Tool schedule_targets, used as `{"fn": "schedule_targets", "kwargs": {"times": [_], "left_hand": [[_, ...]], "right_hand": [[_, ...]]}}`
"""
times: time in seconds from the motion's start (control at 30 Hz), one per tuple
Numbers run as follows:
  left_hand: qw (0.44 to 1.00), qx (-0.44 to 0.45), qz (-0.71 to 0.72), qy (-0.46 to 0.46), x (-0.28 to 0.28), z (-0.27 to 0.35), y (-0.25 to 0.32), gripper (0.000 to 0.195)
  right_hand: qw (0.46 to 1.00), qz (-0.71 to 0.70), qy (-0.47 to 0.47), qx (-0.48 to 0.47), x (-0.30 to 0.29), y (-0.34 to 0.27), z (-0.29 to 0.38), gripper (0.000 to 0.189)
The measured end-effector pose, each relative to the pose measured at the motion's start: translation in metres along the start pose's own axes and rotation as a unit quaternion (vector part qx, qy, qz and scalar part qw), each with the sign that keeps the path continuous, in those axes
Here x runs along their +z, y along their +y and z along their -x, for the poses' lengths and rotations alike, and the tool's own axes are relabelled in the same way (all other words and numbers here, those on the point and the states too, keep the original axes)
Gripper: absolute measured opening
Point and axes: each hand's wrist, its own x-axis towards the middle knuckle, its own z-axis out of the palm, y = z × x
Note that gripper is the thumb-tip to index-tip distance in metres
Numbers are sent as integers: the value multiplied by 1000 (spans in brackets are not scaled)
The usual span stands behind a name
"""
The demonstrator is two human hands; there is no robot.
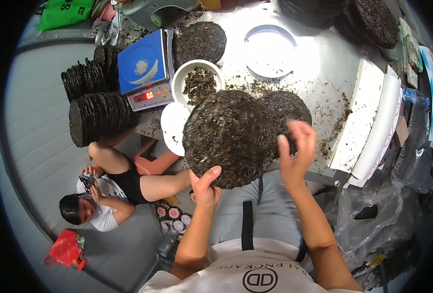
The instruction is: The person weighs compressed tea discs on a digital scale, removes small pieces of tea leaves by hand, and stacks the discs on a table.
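Observation:
My left hand (206, 183) pinches the lower left edge of a round dark disc (231, 139) that looks like dried seaweed, thumb on top. Just right of that disc, my right hand (298, 154) is raised with its fingers apart and slightly blurred; it holds nothing. Behind it, a second disc (289, 110) lies at the table's near edge, partly covered by the held one. Beyond the held disc stands a white bowl (178, 82) with loose dark flakes (200, 86) inside. A white round piece (172, 128), perhaps a lid, shows beside the held disc.
A lit digital scale (145, 69) stands left of the bowl. Another disc (201, 42) and a white ring (270, 71) lie on the metal table (322, 95). Disc stacks (103, 115) line its left edge; more stacks (370, 23) are far right. A person (103, 197) with a phone sits left.

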Motion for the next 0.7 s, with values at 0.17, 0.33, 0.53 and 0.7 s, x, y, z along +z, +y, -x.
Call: {"fn": "schedule_targets", "kwargs": {"times": [0.17,0.33,0.53,0.7], "left_hand": [[996,-49,-21,-66,3,8,3,57],[995,-88,2,-50,1,7,17,55],[993,-67,-65,-68,-45,-25,36,51],[988,-145,42,-33,-71,-48,58,55]], "right_hand": [[944,-201,-194,-176,39,-72,5,20],[926,-199,-252,-200,55,-74,-2,17],[905,-177,-351,-161,97,-95,-7,10],[924,-270,-264,61,135,-125,-6,11]]}}
